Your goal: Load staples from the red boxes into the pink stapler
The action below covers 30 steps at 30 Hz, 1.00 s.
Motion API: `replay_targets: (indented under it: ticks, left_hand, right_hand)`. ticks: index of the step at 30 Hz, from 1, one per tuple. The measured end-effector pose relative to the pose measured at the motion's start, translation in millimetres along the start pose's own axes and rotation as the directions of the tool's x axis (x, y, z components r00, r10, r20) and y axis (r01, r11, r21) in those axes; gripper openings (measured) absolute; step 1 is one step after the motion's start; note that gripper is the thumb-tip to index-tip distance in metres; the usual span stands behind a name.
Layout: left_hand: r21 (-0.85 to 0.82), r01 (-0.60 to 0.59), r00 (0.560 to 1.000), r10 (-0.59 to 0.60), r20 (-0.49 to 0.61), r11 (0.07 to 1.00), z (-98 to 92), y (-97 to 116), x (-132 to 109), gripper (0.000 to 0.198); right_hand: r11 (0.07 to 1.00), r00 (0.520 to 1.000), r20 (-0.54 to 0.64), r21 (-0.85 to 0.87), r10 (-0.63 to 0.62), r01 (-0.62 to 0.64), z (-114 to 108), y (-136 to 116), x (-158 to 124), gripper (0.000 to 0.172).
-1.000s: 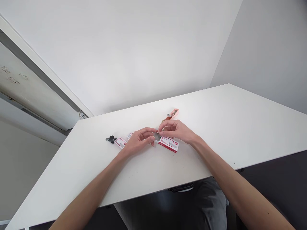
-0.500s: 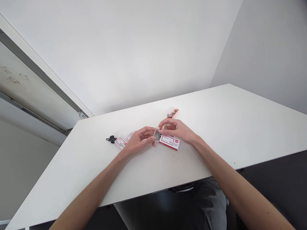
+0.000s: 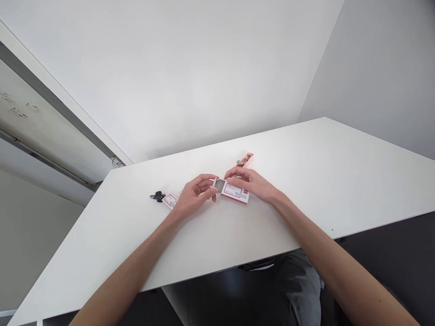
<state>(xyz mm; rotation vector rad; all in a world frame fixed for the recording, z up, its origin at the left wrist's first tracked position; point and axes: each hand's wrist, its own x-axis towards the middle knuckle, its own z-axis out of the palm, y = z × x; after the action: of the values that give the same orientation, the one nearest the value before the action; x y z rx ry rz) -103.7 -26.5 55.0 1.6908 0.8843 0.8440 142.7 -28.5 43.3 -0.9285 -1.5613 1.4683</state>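
Note:
A small red-and-white box (image 3: 235, 193) is held just above the white table (image 3: 306, 181), with its inner tray (image 3: 219, 184) slid partly out at the left end. My right hand (image 3: 253, 183) grips the box's sleeve from the far side. My left hand (image 3: 197, 194) pinches the end of the tray, fingers curled. What lies in the tray is too small to tell.
A second red-and-white box (image 3: 170, 200) lies left of my left hand, with a small black object (image 3: 157, 196) beside it. A pink, narrow object (image 3: 245, 160) lies beyond my right hand. The table's near edge runs in front of my lap.
The box has been lifted slightly and turned, and its inner tray now sticks out at the left. Earlier both hands pinched something tiny above the box.

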Motion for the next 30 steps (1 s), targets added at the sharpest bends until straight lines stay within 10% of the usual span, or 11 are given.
replay_targets:
  ticks: [6,30]
  left_hand:
    - [-0.003,-0.032,0.989,0.031,-0.145,0.999,-0.5,5,1,0.042]
    - [0.051,0.08,0.996,-0.082,0.042,0.996,6.7,7,-1,0.041]
  right_hand:
    - [0.999,0.999,-0.001,0.02,-0.046,0.046,2,-4,-2,0.045]
    - [0.998,0.999,0.037,0.055,0.035,-0.037,0,-3,-2,0.043]
